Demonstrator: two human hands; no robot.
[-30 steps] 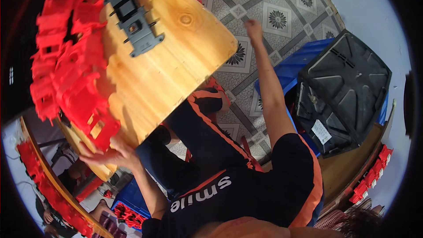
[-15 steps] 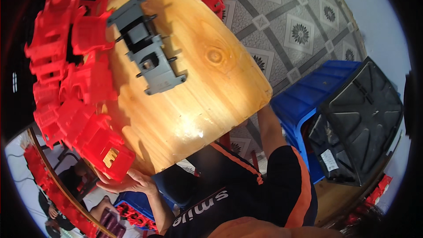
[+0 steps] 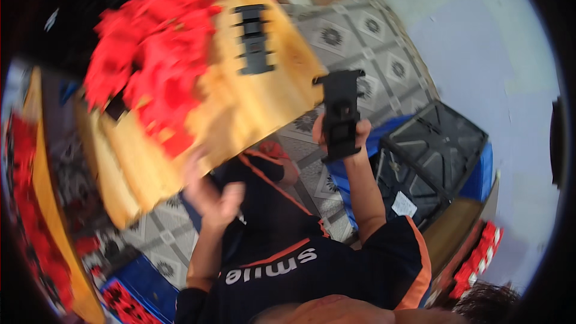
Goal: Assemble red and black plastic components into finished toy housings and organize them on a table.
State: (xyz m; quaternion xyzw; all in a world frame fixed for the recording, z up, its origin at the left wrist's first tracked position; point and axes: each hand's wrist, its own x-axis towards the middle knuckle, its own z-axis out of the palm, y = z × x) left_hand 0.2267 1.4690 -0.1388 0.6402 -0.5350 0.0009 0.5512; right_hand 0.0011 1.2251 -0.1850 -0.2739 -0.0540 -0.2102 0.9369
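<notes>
My right hand [image 3: 362, 134] grips a dark grey plastic frame [image 3: 341, 97] by its near end, raised off the right edge of the wooden table. Short pegs stick out from the frame's corners, and it has square openings. My left hand [image 3: 210, 195], somewhat blurred, is held open at the table's near edge, thumb apart from the fingers, with nothing in it. Just beyond its fingertips lies the near end of a heap of red plastic parts [image 3: 165, 78]. A second dark grey plastic frame [image 3: 257, 48] rests on the table, right of the heap.
The wooden table [image 3: 282, 93] spans the space ahead of me. At my right stand blue bins [image 3: 345, 189] and black ribbed trays [image 3: 441, 138]. A blue crate [image 3: 150, 279] with red parts sits at lower left, beside another wooden edge [image 3: 48, 204] with red parts along it.
My right hand has come up from below the table's right edge with a grey frame in it. My left hand has drawn away from the red parts. The whole view has shifted.
</notes>
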